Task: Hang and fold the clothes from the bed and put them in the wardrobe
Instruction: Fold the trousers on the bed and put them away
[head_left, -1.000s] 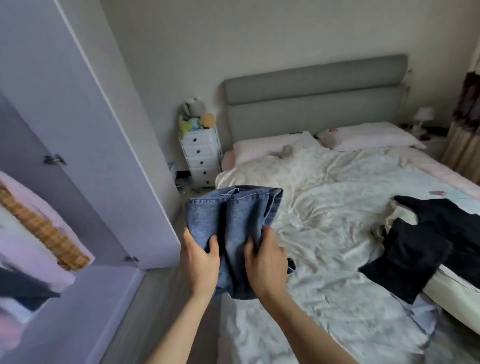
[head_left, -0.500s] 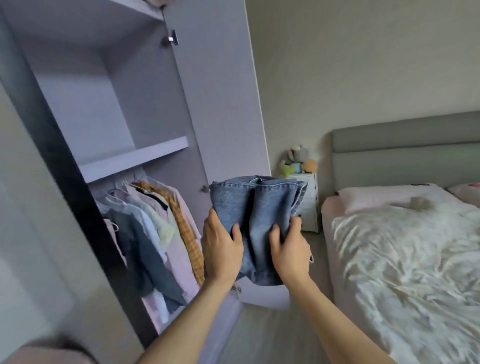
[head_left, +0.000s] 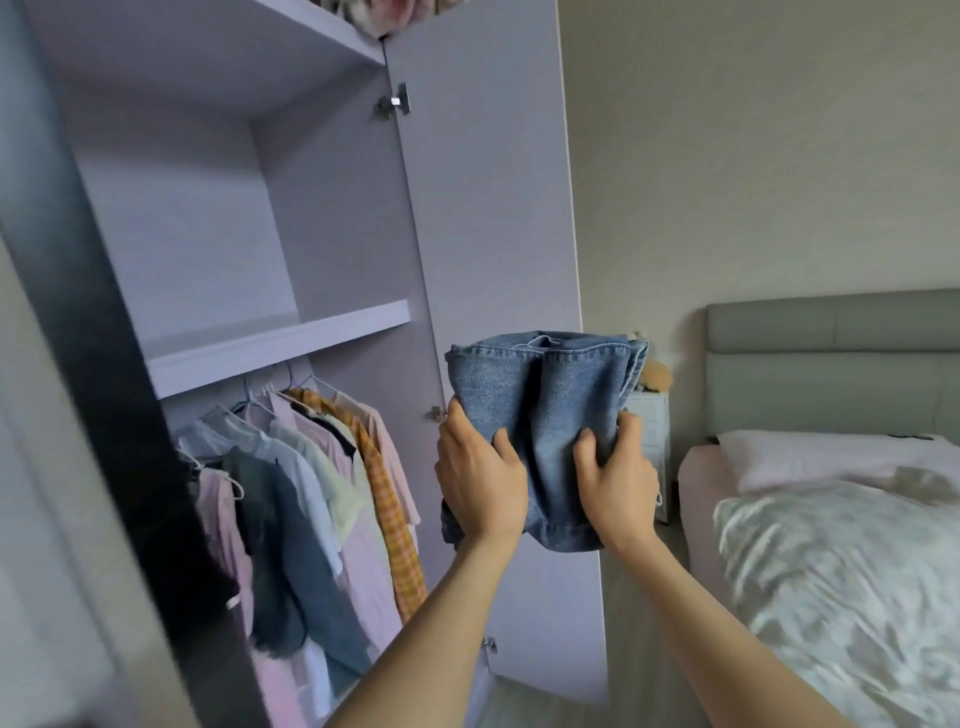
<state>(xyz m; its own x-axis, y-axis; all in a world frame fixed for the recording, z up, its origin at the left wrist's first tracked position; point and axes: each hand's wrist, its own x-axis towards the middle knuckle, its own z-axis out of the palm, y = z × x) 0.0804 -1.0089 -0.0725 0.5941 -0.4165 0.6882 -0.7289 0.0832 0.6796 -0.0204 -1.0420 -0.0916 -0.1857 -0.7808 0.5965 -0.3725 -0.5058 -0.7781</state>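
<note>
Both the left hand (head_left: 480, 480) and the right hand (head_left: 618, 486) gripped the folded jeans (head_left: 545, 415), held up in front of the open wardrobe (head_left: 218, 234), beside the bed (head_left: 841, 571).

At frame centre the left hand (head_left: 480, 486) and right hand (head_left: 618, 480) grip folded blue jeans (head_left: 545, 415), thumbs curled over the front; at left stands the open lilac wardrobe (head_left: 332, 218), a bare shelf (head_left: 275, 345) above hanging clothes (head_left: 311, 493); its door (head_left: 488, 208) swings behind the jeans; the bed (head_left: 841, 561) fills the lower right, below a grey headboard (head_left: 831, 364).
</note>
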